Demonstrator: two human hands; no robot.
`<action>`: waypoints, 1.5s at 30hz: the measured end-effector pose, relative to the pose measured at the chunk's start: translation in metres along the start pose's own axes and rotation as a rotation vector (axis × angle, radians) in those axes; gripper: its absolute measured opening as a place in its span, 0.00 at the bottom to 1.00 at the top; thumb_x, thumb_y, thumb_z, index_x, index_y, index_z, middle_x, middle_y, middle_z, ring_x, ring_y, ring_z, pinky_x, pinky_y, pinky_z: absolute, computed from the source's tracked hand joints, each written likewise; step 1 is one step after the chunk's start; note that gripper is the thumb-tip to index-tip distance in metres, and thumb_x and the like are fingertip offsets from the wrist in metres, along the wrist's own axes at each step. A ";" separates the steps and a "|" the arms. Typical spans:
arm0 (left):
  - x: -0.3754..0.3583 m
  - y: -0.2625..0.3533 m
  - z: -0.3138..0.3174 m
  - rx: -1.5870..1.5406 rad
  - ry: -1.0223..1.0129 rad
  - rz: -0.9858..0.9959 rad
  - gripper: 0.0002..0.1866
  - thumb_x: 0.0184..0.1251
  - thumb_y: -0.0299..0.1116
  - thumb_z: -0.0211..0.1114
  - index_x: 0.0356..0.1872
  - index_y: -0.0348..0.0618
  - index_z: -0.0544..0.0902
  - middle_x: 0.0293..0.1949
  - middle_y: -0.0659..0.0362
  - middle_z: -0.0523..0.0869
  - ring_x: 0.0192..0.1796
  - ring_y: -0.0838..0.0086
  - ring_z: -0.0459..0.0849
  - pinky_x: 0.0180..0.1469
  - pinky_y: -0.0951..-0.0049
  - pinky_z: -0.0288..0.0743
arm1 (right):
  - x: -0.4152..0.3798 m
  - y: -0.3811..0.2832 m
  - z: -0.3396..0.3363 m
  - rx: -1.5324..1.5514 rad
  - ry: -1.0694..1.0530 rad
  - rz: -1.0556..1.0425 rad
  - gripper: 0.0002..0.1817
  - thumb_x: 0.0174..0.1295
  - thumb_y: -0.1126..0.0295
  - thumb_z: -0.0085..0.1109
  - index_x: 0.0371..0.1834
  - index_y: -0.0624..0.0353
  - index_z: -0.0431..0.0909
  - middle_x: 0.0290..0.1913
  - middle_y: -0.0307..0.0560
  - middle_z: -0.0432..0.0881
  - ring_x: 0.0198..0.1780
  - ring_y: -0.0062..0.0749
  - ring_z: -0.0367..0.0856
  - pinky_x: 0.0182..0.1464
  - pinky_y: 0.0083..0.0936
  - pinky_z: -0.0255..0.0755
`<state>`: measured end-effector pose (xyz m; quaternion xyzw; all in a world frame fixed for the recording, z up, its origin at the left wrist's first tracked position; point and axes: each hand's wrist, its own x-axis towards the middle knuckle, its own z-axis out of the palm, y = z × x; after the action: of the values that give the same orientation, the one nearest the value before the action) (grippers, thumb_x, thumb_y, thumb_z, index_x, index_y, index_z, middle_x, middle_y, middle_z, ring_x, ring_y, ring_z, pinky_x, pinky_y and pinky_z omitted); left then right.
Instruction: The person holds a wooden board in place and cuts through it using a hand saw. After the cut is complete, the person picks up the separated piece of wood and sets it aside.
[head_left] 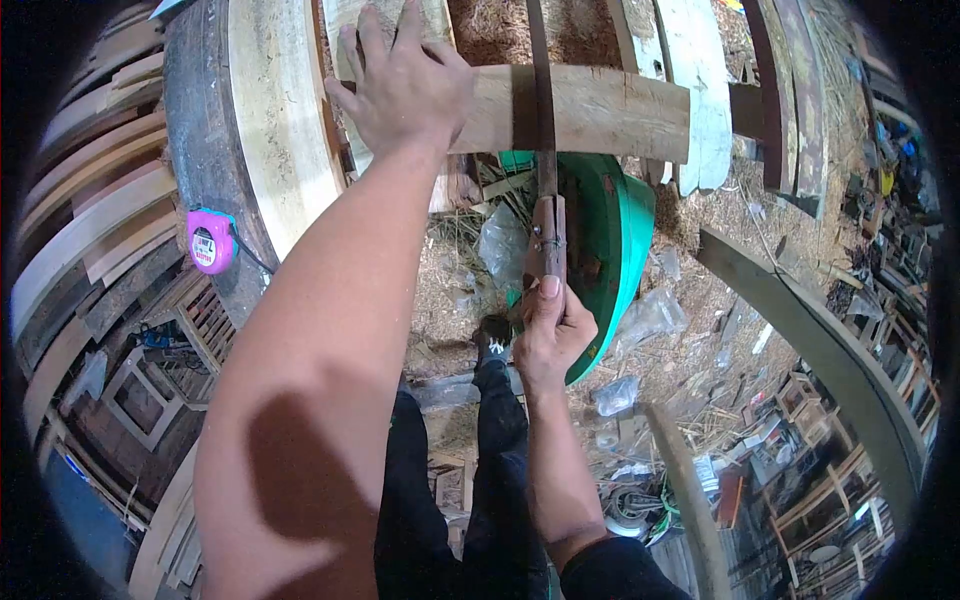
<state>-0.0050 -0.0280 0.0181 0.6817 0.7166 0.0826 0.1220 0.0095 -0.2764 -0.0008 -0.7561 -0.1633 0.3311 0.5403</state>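
My left hand [408,92] lies flat with its fingers spread, pressing on a wooden board [625,112] and the planks under it. That board lies crosswise over several lengthwise planks. My right hand [552,340] is closed around the wooden handle of a handsaw [546,180], thumb on top. The saw is seen nearly edge-on, its long dark blade pointing away from me and crossing the board right of my left hand. Whether its teeth are cutting into the wood cannot be made out.
A pink tape measure [210,241] sits on the dark beam [205,130] at the left. Below the saw stands a green plastic tub [625,230]. Sawdust, scraps and plastic bags [650,318] cover the floor. Curved timbers [820,340] stand at the right, stacked boards [100,215] at the left.
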 end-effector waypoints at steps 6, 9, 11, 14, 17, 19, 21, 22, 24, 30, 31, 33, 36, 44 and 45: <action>0.003 -0.004 0.003 -0.023 0.031 0.051 0.28 0.81 0.44 0.45 0.80 0.58 0.70 0.84 0.53 0.60 0.86 0.57 0.53 0.85 0.41 0.39 | -0.025 0.012 -0.004 -0.004 0.031 0.009 0.25 0.78 0.61 0.60 0.22 0.66 0.74 0.17 0.31 0.62 0.22 0.14 0.58 0.22 0.25 0.52; 0.001 -0.002 0.001 -0.022 0.019 0.039 0.28 0.82 0.45 0.44 0.80 0.57 0.70 0.84 0.53 0.59 0.86 0.57 0.52 0.85 0.41 0.39 | 0.009 -0.003 0.000 -0.069 -0.009 0.091 0.25 0.78 0.61 0.60 0.23 0.67 0.74 0.16 0.32 0.60 0.22 0.14 0.58 0.23 0.25 0.52; -0.002 -0.001 -0.001 -0.023 0.005 0.030 0.28 0.82 0.45 0.44 0.80 0.57 0.70 0.84 0.54 0.59 0.86 0.57 0.52 0.85 0.41 0.39 | 0.007 -0.008 0.005 -0.044 -0.008 0.054 0.27 0.79 0.58 0.59 0.21 0.64 0.73 0.18 0.30 0.64 0.22 0.13 0.59 0.23 0.22 0.51; 0.001 -0.002 0.000 0.004 -0.004 0.016 0.28 0.83 0.46 0.43 0.80 0.57 0.69 0.84 0.54 0.59 0.86 0.58 0.52 0.85 0.41 0.39 | -0.016 -0.002 0.000 -0.048 0.022 0.056 0.28 0.80 0.56 0.58 0.21 0.62 0.72 0.19 0.29 0.68 0.22 0.12 0.61 0.25 0.20 0.52; 0.015 -0.005 0.011 0.035 0.025 0.016 0.28 0.83 0.46 0.43 0.80 0.58 0.69 0.85 0.55 0.58 0.87 0.58 0.51 0.86 0.41 0.38 | -0.038 0.025 -0.007 -0.064 0.059 -0.021 0.27 0.78 0.58 0.58 0.23 0.67 0.76 0.16 0.33 0.61 0.22 0.15 0.60 0.23 0.26 0.55; 0.002 -0.001 0.001 0.015 -0.041 0.019 0.28 0.83 0.46 0.42 0.81 0.59 0.68 0.85 0.54 0.58 0.87 0.59 0.50 0.86 0.40 0.37 | -0.026 0.019 -0.010 -0.097 0.038 0.046 0.27 0.79 0.58 0.58 0.22 0.67 0.75 0.16 0.33 0.62 0.22 0.14 0.60 0.23 0.25 0.55; 0.005 0.000 0.006 0.024 0.002 0.021 0.28 0.83 0.46 0.43 0.81 0.60 0.68 0.85 0.54 0.58 0.87 0.59 0.51 0.85 0.40 0.37 | 0.012 -0.004 0.005 -0.074 0.005 0.117 0.27 0.78 0.58 0.58 0.20 0.65 0.72 0.16 0.33 0.62 0.22 0.14 0.60 0.23 0.25 0.55; 0.002 -0.002 0.007 0.043 0.021 0.016 0.28 0.83 0.46 0.43 0.81 0.61 0.68 0.85 0.54 0.58 0.86 0.58 0.52 0.85 0.40 0.38 | 0.008 -0.005 0.007 -0.077 0.002 0.124 0.27 0.78 0.58 0.58 0.20 0.65 0.72 0.16 0.33 0.62 0.22 0.14 0.60 0.23 0.25 0.55; -0.001 0.001 0.003 0.048 0.019 0.014 0.28 0.83 0.45 0.44 0.81 0.60 0.68 0.85 0.54 0.58 0.86 0.58 0.53 0.85 0.39 0.39 | 0.001 -0.008 0.010 -0.052 0.000 0.037 0.25 0.78 0.60 0.60 0.22 0.65 0.73 0.17 0.33 0.64 0.22 0.14 0.60 0.23 0.24 0.55; 0.001 -0.006 0.006 0.050 -0.044 0.028 0.28 0.82 0.43 0.46 0.80 0.56 0.69 0.85 0.53 0.58 0.86 0.57 0.53 0.85 0.38 0.39 | -0.036 0.024 -0.007 -0.025 0.034 0.011 0.24 0.77 0.62 0.59 0.22 0.65 0.71 0.17 0.32 0.64 0.22 0.14 0.61 0.23 0.23 0.55; 0.003 -0.002 0.003 0.043 -0.026 0.035 0.28 0.82 0.43 0.47 0.80 0.55 0.69 0.84 0.52 0.58 0.86 0.56 0.52 0.85 0.38 0.39 | -0.020 0.024 -0.003 -0.036 0.008 0.017 0.24 0.77 0.62 0.59 0.22 0.65 0.71 0.17 0.32 0.64 0.22 0.14 0.60 0.23 0.23 0.55; 0.002 0.002 -0.002 0.028 -0.005 0.023 0.28 0.82 0.43 0.47 0.80 0.54 0.69 0.84 0.52 0.58 0.86 0.56 0.52 0.85 0.38 0.39 | -0.011 0.023 0.002 -0.011 -0.008 -0.002 0.25 0.78 0.62 0.59 0.22 0.64 0.71 0.17 0.32 0.64 0.22 0.14 0.60 0.23 0.23 0.55; 0.001 -0.002 0.003 -0.033 0.003 0.015 0.28 0.82 0.43 0.46 0.79 0.54 0.70 0.84 0.52 0.59 0.86 0.55 0.53 0.85 0.39 0.39 | -0.026 0.012 -0.008 -0.010 0.014 0.003 0.25 0.77 0.61 0.59 0.21 0.64 0.71 0.17 0.34 0.62 0.22 0.14 0.59 0.24 0.23 0.55; 0.009 -0.005 0.009 -0.055 0.065 -0.033 0.26 0.79 0.43 0.48 0.74 0.56 0.79 0.82 0.54 0.64 0.85 0.58 0.56 0.85 0.42 0.44 | 0.009 0.025 -0.019 -0.217 0.037 -0.122 0.25 0.76 0.62 0.60 0.21 0.66 0.72 0.14 0.36 0.61 0.18 0.17 0.58 0.21 0.27 0.53; 0.013 -0.010 0.014 -0.045 0.089 -0.017 0.25 0.79 0.43 0.49 0.72 0.56 0.80 0.82 0.54 0.65 0.84 0.57 0.58 0.84 0.43 0.46 | 0.007 0.026 -0.022 -0.137 0.016 -0.066 0.25 0.77 0.61 0.60 0.21 0.66 0.72 0.15 0.33 0.62 0.19 0.16 0.58 0.21 0.25 0.52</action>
<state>-0.0111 -0.0166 0.0015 0.6683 0.7250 0.1281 0.1061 0.0269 -0.2975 -0.0228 -0.7883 -0.2061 0.2949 0.4992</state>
